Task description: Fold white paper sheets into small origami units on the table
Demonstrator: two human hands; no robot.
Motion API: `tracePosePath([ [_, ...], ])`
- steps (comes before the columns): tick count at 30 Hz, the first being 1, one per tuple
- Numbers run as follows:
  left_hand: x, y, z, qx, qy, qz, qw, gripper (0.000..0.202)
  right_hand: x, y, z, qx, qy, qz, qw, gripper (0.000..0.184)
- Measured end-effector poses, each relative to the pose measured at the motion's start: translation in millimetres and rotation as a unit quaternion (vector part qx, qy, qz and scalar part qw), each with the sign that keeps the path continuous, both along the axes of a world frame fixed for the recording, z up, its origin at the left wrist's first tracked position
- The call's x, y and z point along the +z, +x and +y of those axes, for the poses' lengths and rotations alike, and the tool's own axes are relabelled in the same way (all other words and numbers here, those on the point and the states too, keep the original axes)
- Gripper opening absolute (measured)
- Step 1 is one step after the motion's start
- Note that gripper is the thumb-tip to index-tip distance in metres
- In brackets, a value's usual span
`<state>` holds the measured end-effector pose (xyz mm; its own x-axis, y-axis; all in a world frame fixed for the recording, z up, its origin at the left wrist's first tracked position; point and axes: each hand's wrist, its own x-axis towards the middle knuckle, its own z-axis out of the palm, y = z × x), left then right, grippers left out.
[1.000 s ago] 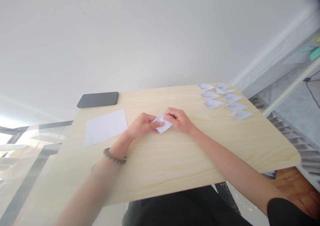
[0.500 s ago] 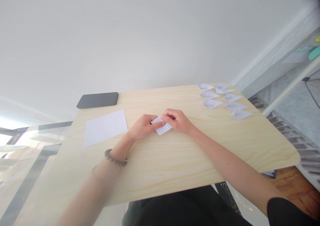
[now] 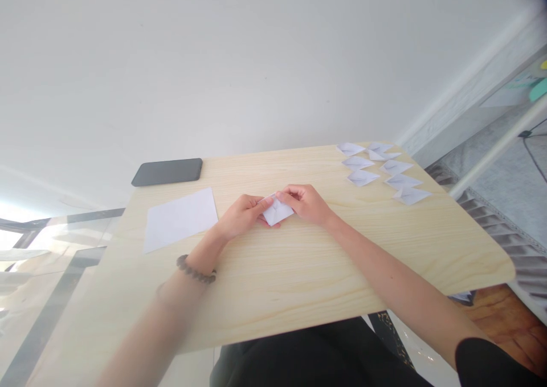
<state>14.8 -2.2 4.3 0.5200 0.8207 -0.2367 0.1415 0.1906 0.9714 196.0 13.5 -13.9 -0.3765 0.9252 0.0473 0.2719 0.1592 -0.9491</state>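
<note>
Between my two hands is a small folded white paper [image 3: 277, 212], its pointed lower corner toward me and creases across its face. My left hand [image 3: 244, 216] grips its left side, thumb on top and fingers partly hidden beneath. On the upper right edge, my right hand [image 3: 308, 203] pinches the paper between thumb and curled fingers. A flat white sheet [image 3: 182, 220] lies to the left of my left hand. Several folded paper pieces [image 3: 363, 177] with pointed ends stand in two columns at the far right.
A dark phone [image 3: 167, 172] lies at the back left corner of the wooden table [image 3: 290, 284]. The white wall [image 3: 256, 68] rises behind the table's back edge. A pale pole [image 3: 499, 147] slants past the table's right side.
My thumbs have moved apart on the folded paper, showing more of its creased face. The left thumb has drawn back to the left. The other papers and the phone stay put.
</note>
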Motion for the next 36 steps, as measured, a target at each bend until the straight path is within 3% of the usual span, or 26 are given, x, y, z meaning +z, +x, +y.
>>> tracePosePath([
  [7,-4.3,-2.4,4.5,0.0,-0.001,-0.025,1.0,0.039,0.7,-0.6,-2.1,-0.006,0.07,-0.012,0.997,0.03],
  [11,-5.0,-3.6,2.8,0.009,0.048,0.061,0.997,0.037,0.9,-0.6,-1.7,-0.017,0.054,0.006,0.998,0.029],
  [14,-3.8,-2.3,1.6,0.009,0.041,0.093,0.995,0.035,0.8,-1.1,-1.6,-0.027,0.021,0.026,0.999,0.03],
  [20,2.0,0.0,0.9,0.03,0.018,0.04,0.999,0.031,2.9,0.7,-1.1,0.007,-0.034,0.058,0.998,0.03],
  [27,-2.9,-3.0,3.5,0.008,0.031,-0.027,0.999,0.026,3.2,3.4,-1.8,0.065,-0.006,0.047,0.997,0.03],
  [32,-1.2,-4.1,1.3,-0.003,0.055,0.006,0.998,0.03,2.8,5.2,-1.0,0.07,-0.004,0.03,0.997,0.03],
  [36,-1.9,-3.9,1.0,0.057,0.089,0.046,0.993,0.036,3.3,6.2,-1.7,0.082,-0.01,0.008,0.997,0.029],
])
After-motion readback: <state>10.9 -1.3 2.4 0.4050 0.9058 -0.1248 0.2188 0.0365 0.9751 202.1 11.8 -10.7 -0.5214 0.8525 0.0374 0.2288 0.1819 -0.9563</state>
